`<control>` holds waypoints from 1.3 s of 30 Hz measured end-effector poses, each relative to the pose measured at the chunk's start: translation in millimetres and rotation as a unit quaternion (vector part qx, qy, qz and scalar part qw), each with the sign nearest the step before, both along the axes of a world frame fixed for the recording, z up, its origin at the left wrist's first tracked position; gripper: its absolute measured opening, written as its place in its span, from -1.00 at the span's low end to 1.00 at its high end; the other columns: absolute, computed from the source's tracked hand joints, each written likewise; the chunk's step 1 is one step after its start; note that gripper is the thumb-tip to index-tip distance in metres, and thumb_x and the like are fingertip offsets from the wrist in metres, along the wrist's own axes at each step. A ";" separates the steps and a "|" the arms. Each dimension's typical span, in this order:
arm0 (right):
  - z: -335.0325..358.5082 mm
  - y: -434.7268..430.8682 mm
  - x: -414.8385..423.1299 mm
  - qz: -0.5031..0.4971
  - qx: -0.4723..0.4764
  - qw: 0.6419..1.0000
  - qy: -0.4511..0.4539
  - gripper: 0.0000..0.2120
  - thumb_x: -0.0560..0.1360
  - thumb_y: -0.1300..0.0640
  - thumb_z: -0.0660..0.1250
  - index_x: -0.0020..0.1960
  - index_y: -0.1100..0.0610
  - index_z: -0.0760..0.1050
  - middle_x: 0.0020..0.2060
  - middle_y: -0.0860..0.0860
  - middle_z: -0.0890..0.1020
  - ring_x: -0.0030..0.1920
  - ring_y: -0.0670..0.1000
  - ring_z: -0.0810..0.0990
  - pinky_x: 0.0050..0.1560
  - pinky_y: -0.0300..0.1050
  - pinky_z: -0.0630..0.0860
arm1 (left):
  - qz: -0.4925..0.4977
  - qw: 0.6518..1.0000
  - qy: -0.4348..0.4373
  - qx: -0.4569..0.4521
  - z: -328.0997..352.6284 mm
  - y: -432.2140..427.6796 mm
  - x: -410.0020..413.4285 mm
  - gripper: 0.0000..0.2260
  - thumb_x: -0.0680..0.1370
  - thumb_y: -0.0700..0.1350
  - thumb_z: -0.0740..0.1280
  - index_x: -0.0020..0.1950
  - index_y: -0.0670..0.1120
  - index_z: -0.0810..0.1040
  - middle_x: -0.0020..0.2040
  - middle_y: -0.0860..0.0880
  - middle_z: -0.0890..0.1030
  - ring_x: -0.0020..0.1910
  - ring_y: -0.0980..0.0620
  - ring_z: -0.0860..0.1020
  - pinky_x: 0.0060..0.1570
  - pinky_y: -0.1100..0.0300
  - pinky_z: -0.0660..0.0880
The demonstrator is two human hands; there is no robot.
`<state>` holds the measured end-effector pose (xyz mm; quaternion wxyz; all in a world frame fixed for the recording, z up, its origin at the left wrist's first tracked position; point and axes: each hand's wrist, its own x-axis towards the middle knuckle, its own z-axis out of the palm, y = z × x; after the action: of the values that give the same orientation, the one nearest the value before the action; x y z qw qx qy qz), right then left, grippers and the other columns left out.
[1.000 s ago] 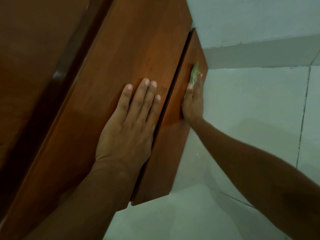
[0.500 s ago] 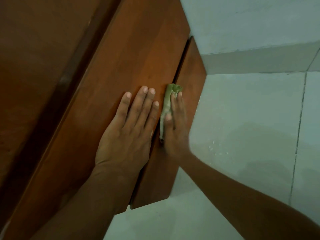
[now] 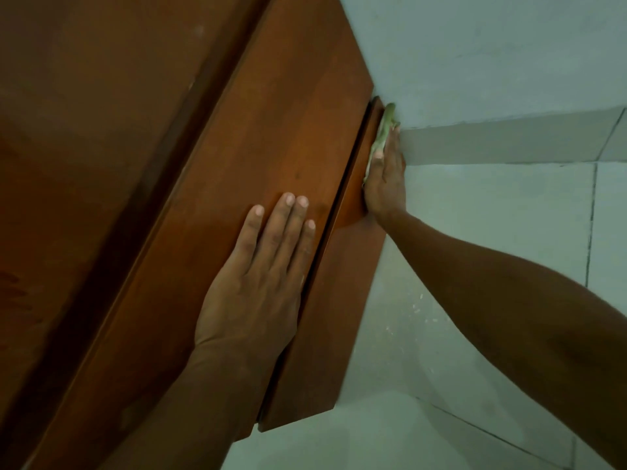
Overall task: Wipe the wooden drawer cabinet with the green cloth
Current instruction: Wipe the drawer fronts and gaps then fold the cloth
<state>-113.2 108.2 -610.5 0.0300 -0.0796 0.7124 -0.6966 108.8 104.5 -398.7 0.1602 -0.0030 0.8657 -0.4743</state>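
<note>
Half a second on, the right hand (image 3: 385, 179) has slid the cloth (image 3: 381, 137) away from the seam beside the left hand (image 3: 258, 283) and up along the cabinet's (image 3: 271, 130) narrow outer panel (image 3: 325, 320), towards that panel's top corner by the wall (image 3: 492, 45). Seen from above, a person leans over a reddish-brown wooden cabinet. Right palm and straight, closed fingers (image 3: 390, 154) press the green cloth flat against the panel's outer face, close to its far edge; the cloth is bunched thin between hand and wood, with its tip poking out beyond the fingertips at the top corner. Whether the thumb grips the cloth cannot be told, since the hand is seen edge-on. Left hand lies flat and empty on the cabinet's broad face, four fingers stretched out and nearly together, the little finger's side running along the dark seam (image 3: 334, 228) that divides the broad face from the narrow panel; its thumb is hidden. Both bare forearms reach in from the lower edge and right side of the view. A darker groove (image 3: 163, 184) runs diagonally across the cabinet's left part. Pale floor tiles (image 3: 509, 215) with thin dark joints lie below and to the right, meeting the wall at a grey skirting strip (image 3: 509, 140).
</note>
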 end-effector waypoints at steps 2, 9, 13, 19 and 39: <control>-2.3 3.9 -7.7 -0.007 0.039 0.999 -0.038 -0.48 0.70 -0.03 -0.07 0.64 0.05 0.04 0.60 0.04 0.22 0.59 0.08 0.20 0.58 0.11 0.17 | 0.007 1.000 -0.002 0.006 -0.3 -1.0 -0.3 -0.35 0.68 0.11 -0.26 0.52 -0.29 -0.51 0.47 -0.39 -0.56 0.51 -0.36 -0.50 0.33 -0.28 -0.59; -8.5 35.4 -4.5 0.036 0.188 0.938 -0.288 -0.69 0.53 0.15 0.35 0.26 0.18 0.50 0.12 0.18 0.59 0.06 0.22 0.61 -0.17 -0.06 0.55 | 0.015 1.000 -0.002 0.006 -0.3 0.0 -0.3 -0.35 0.68 0.11 -0.28 0.52 -0.28 -0.52 0.48 -0.38 -0.56 0.51 -0.36 -0.50 0.32 -0.28 -0.61; 13.7 54.5 -9.7 0.020 0.056 0.921 -0.386 -0.74 0.57 0.08 0.22 0.12 0.23 0.55 0.01 0.19 0.65 -0.23 0.12 0.57 -0.43 -0.17 0.42 | 0.014 1.000 0.009 0.006 -1.4 -0.4 1.4 -0.34 0.69 0.12 -0.23 0.53 -0.27 -0.51 0.49 -0.37 -0.54 0.51 -0.34 -0.50 0.34 -0.28 -0.60; 84.4 119.4 -22.0 0.325 0.133 0.854 -0.384 -0.67 0.53 0.12 0.30 -0.41 0.15 0.51 -0.46 0.05 0.36 -0.55 -0.03 0.26 -0.55 -0.32 0.24 | 0.044 0.998 0.030 0.028 -1.5 4.6 2.1 -0.33 0.69 0.13 -0.12 0.62 -0.19 -0.38 0.58 -0.29 -0.44 0.56 -0.28 -0.46 0.49 -0.24 -0.47; 260.4 141.7 15.7 0.433 0.545 0.715 -0.067 -0.70 0.50 0.12 0.47 0.17 0.25 0.61 0.01 0.18 0.69 0.00 0.17 0.69 0.00 0.00 0.65 | 0.314 0.843 0.125 0.418 51.2 48.8 53.8 -0.63 0.65 0.11 0.22 0.45 0.11 0.39 0.33 -0.10 0.56 0.28 -0.20 0.54 0.28 -0.18 0.49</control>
<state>-97.6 249.8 -350.1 0.4141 -0.3025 0.8524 -0.1019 162.6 153.4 -347.4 0.1765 -0.2666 0.9474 0.0125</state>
